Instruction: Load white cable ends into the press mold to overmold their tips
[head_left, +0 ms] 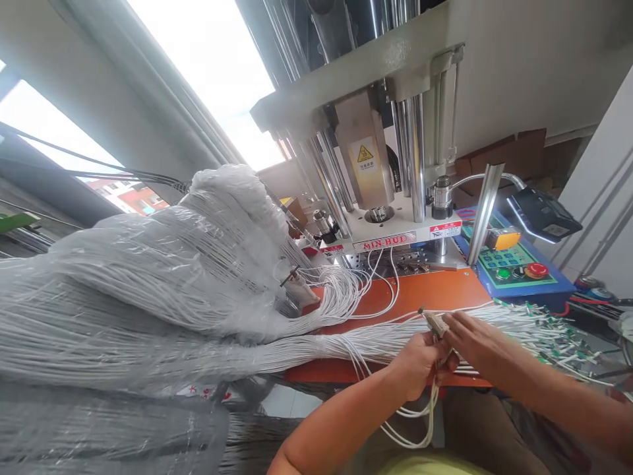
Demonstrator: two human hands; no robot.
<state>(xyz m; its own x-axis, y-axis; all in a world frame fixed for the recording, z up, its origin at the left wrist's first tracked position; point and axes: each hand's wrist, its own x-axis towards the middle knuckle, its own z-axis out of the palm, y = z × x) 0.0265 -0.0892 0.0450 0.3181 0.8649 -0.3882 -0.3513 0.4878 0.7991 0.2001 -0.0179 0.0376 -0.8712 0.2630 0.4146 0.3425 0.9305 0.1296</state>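
My left hand (415, 366) is closed around a small tan block (436, 323), its top end standing out above the fingers. My right hand (477, 340) lies against the block's right side, fingers bent over it. Part of the block is hidden by both hands. White cables (415, 439) hang in a loop below my hands. Behind them, a thick bundle of white cables (386, 340) runs across the orange work table (445, 287). Its green-tipped ends (554, 333) spread out to the right.
A press (366, 158) with steel columns stands behind the table. Plastic-wrapped cables (173, 277) fill the left side. At the right are a blue control box (524, 257) with a red button (537, 270) and a lamp (546, 214). A coil of cables (341, 290) lies before the press.
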